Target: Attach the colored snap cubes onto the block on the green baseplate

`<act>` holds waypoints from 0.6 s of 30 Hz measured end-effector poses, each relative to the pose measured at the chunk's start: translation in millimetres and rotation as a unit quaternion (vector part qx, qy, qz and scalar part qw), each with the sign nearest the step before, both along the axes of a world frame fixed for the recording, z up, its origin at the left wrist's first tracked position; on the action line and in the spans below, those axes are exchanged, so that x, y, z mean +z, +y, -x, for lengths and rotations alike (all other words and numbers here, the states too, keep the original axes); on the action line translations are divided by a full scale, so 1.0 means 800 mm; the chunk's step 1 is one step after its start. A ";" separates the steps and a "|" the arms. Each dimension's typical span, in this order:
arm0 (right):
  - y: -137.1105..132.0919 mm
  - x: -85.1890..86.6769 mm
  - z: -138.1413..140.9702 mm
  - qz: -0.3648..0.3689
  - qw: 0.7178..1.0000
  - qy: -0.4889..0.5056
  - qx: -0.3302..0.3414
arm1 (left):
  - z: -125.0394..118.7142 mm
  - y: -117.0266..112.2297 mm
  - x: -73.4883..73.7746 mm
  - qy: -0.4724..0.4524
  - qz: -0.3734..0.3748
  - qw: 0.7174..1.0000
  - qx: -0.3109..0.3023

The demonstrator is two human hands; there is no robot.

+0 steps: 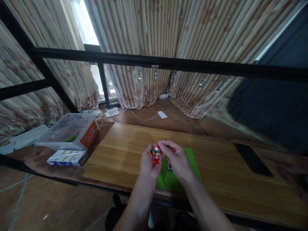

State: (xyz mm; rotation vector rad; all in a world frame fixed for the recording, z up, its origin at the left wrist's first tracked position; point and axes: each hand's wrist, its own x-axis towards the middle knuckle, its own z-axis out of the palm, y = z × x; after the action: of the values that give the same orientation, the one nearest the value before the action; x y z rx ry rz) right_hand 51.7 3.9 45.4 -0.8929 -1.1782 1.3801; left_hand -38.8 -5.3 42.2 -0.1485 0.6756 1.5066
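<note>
My left hand (pixel 148 163) is closed around a small cluster of coloured toy bricks (pixel 154 154), red, orange, green and white. My right hand (pixel 175 157) pinches the top of the same cluster with its fingertips. Both hands hover just above a green studded baseplate (pixel 192 160) lying on the wooden table (pixel 125 150). A small blue-edged piece (pixel 169 166) lies on the baseplate, mostly hidden under my right hand.
A clear plastic box with an orange label (pixel 72 131) and a flat white-and-yellow box (pixel 66 158) sit at the table's left end. A dark flat object (pixel 252 158) lies at the right. A black metal frame bar (pixel 168 64) crosses in front of curtains.
</note>
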 end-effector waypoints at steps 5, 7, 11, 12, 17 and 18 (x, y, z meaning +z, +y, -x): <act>0.008 0.001 -0.016 0.004 0.998 -0.024 -0.053 | -0.017 -0.007 0.014 -0.040 0.006 0.995 -0.090; 0.011 0.001 -0.023 0.011 0.998 -0.017 -0.058 | -0.022 -0.009 0.018 -0.018 -0.007 0.993 -0.113; 0.013 0.000 -0.034 0.051 0.998 -0.005 -0.030 | -0.031 -0.010 0.018 0.083 -0.049 0.989 -0.108; 0.013 0.000 -0.035 0.061 0.998 -0.004 -0.023 | -0.033 -0.010 0.017 0.107 -0.059 0.987 -0.103; 0.012 0.003 -0.036 0.088 0.994 0.059 -0.020 | -0.039 -0.010 0.014 0.161 -0.088 0.978 -0.101; 0.012 0.004 -0.036 0.104 0.991 0.081 -0.016 | -0.041 -0.010 0.015 0.163 -0.093 0.977 -0.106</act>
State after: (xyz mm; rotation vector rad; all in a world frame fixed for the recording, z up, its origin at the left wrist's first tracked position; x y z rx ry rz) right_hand 80.2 13.6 48.3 -0.9208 -0.9064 1.5388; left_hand -6.2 -13.3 53.8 0.3115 0.7791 1.3913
